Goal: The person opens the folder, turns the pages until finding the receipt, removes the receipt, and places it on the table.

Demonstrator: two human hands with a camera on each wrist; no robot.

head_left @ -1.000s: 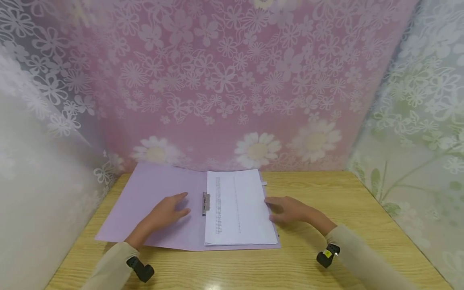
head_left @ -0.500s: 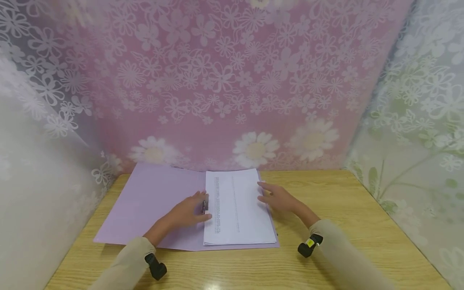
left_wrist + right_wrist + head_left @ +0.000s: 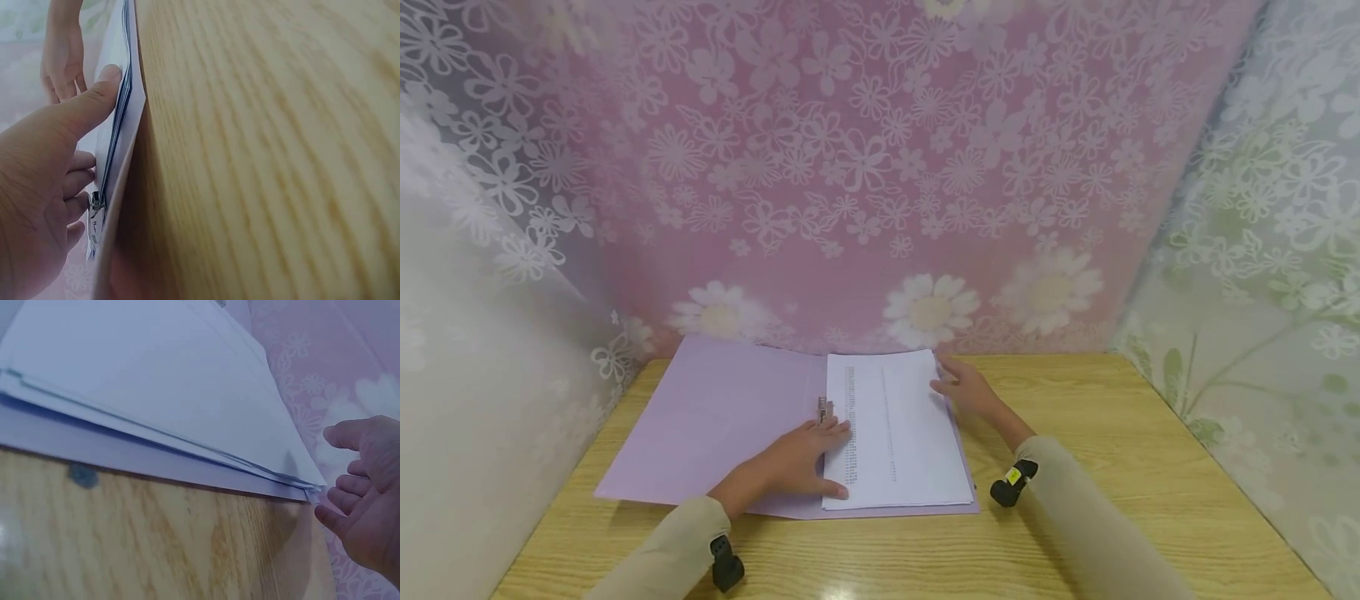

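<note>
A purple folder (image 3: 722,408) lies spread on the wooden table in the head view. On its right half sits a stack of printed white paper (image 3: 917,442), its sheet edges slightly uneven in the right wrist view (image 3: 156,381). The metal clip (image 3: 824,408) at the folder's spine is partly covered by my left hand (image 3: 797,462). That hand rests with spread fingers over the left edge of the stack, thumb near its lower left corner. My right hand (image 3: 967,392) is at the upper right edge of the paper, fingers extended and apart.
The wooden table (image 3: 1150,483) extends on both sides and in front of the folder. A pink floral backdrop (image 3: 850,208) stands right behind the table's far edge, with pale panels at left and right. A small dark spot (image 3: 83,475) shows beside the folder's right edge.
My left hand has moved right from over the folder's cover onto the paper's left edge, then nearer me. My right hand has slid away from me along the right edge toward the far corner.
</note>
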